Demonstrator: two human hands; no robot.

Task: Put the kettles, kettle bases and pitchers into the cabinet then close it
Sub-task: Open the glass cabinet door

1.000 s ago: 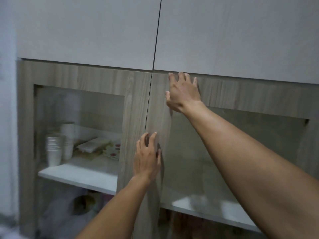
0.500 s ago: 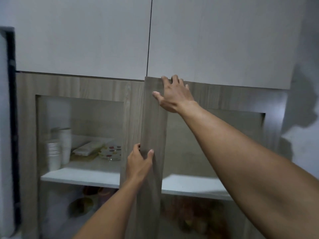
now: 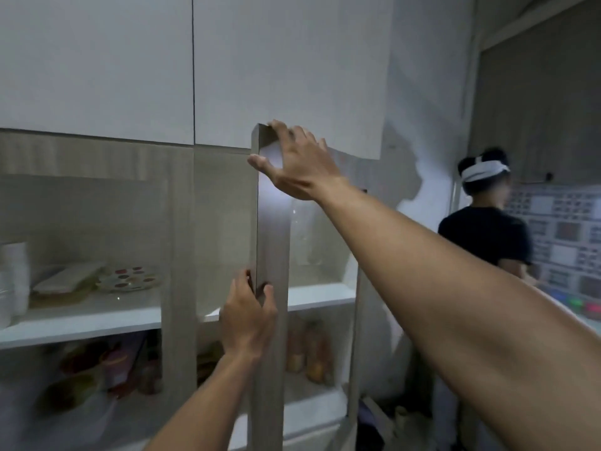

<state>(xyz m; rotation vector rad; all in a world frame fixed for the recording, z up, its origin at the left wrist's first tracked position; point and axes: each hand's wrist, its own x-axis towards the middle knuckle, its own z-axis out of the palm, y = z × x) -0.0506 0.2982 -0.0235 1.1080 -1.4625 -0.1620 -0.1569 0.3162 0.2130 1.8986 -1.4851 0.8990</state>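
The wood-grain cabinet's right door [image 3: 271, 242] stands swung out towards me, seen almost edge-on. My left hand [image 3: 248, 315] grips the door's free edge at mid height, fingers wrapped around it. My right hand [image 3: 294, 159] holds the door's top corner, fingers over the top. Behind the door a clear glass pitcher [image 3: 304, 236] stands on the white shelf [image 3: 320, 296]. No kettle or kettle base is in view.
The left door [image 3: 177, 255] is shut; behind its glass are stacked cups [image 3: 11, 281], a flat box and a spotted plate [image 3: 128, 278]. Bottles and packets fill the lower shelf. White upper doors [image 3: 286, 70] hang above. A person [image 3: 484, 236] in a black shirt stands at right.
The right door has swung from nearly shut to wide open. Both hands stayed on it, the left now gripping its edge. My view turned right, revealing the person.
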